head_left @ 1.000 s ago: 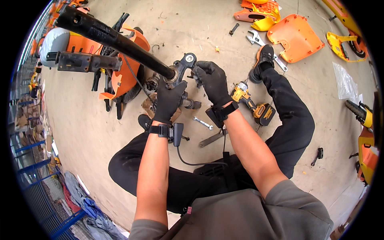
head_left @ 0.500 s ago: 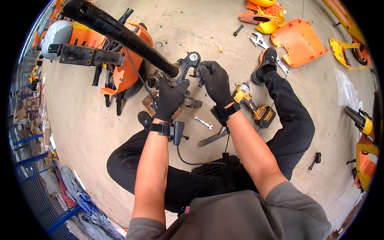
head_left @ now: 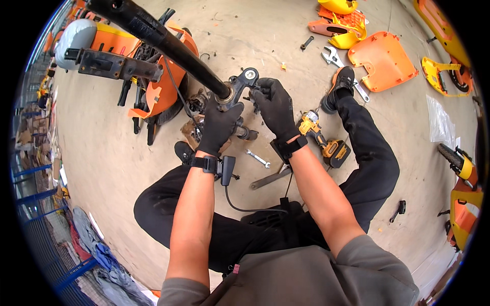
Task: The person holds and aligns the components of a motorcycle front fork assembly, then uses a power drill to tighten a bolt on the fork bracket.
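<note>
A long black fork (head_left: 181,61) slants up toward the far left, and a clamp-like crown (head_left: 238,84) with a bolt head in its end sits at its lower end. My left hand (head_left: 219,127), in a black glove, is closed around the fork just below the crown. A metal stub (head_left: 245,133) pokes out beside that palm. Right of the crown, my gloved right hand (head_left: 274,104) is closed in a pinch, its fingertips at a small dark part that I cannot make out. An open-end wrench (head_left: 258,158) lies on the floor beneath my hands.
A yellow cordless drill (head_left: 324,137) lies by my right leg, with an adjustable wrench (head_left: 333,56) beyond my shoe. Orange panels (head_left: 383,61) are at the far right. A partly stripped orange vehicle (head_left: 161,97) stands at left. A metal bar (head_left: 269,178) lies between my legs.
My right fingers have shifted slightly at the crown's side. The left hand keeps its hold on the fork, and the whole view has moved a little.
</note>
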`<state>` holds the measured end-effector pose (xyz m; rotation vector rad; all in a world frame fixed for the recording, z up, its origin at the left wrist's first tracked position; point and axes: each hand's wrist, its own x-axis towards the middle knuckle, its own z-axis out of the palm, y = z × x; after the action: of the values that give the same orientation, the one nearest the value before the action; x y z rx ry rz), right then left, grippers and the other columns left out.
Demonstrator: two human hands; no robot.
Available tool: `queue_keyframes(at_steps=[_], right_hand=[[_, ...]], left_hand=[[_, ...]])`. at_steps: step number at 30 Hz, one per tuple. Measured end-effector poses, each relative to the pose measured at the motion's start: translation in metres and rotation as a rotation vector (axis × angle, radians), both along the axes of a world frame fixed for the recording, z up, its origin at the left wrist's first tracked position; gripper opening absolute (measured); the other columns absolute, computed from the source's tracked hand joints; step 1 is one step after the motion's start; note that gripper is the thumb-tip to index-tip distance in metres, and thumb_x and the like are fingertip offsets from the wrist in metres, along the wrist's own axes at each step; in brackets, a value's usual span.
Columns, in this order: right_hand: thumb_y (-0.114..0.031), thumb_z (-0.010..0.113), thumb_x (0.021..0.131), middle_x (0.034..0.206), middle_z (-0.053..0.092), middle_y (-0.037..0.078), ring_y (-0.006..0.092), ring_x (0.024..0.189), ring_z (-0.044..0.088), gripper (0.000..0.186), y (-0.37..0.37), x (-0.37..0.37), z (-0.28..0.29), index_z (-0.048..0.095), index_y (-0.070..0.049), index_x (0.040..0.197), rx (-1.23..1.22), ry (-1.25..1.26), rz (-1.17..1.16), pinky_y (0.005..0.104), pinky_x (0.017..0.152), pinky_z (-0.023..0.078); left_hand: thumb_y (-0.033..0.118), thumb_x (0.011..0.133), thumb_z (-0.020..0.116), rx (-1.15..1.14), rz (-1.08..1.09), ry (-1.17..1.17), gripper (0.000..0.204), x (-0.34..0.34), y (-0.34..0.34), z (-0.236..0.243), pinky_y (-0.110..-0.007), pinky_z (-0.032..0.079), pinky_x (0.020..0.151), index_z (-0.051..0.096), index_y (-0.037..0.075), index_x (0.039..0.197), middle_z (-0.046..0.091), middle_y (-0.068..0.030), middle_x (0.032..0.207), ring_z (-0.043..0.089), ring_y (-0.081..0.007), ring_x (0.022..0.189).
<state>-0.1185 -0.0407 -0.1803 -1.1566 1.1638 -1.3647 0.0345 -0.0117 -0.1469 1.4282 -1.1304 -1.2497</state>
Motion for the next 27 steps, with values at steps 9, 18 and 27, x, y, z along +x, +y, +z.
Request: queue_keyframes(at_steps=[9,18,27], right_hand=[[-0.021,0.059,0.093,0.075,0.065,0.011,0.0181,0.065,0.062,0.021,-0.017,-0.004,-0.025,0.059,0.000,0.096,0.100,0.188,0.117,0.0314,0.062,0.050],[-0.020,0.058,0.093,0.077,0.065,0.011,0.0168,0.065,0.062,0.022,-0.007,-0.003,-0.001,0.058,0.001,0.098,0.016,0.151,0.057,0.0306,0.063,0.050],[-0.022,0.055,0.094,0.074,0.065,0.009,0.0148,0.063,0.061,0.022,-0.003,-0.004,0.011,0.059,-0.001,0.095,0.033,0.155,0.040,0.0305,0.059,0.048]], left_hand=[[0.009,0.081,0.065,-0.066,-0.009,-0.050,0.035,0.001,-0.001,-0.005,-0.026,0.049,0.067,0.056,0.003,0.114,0.062,-0.0036,0.093,0.059,-0.0103,0.077],[0.012,0.078,0.067,-0.037,-0.013,-0.074,0.044,0.005,-0.003,-0.009,-0.028,0.047,0.072,0.054,0.004,0.119,0.060,-0.0035,0.095,0.056,-0.0110,0.081],[0.013,0.078,0.068,-0.078,-0.005,-0.094,0.042,0.003,0.000,-0.003,-0.027,0.048,0.071,0.054,0.004,0.117,0.061,-0.0035,0.094,0.057,-0.0111,0.080]])
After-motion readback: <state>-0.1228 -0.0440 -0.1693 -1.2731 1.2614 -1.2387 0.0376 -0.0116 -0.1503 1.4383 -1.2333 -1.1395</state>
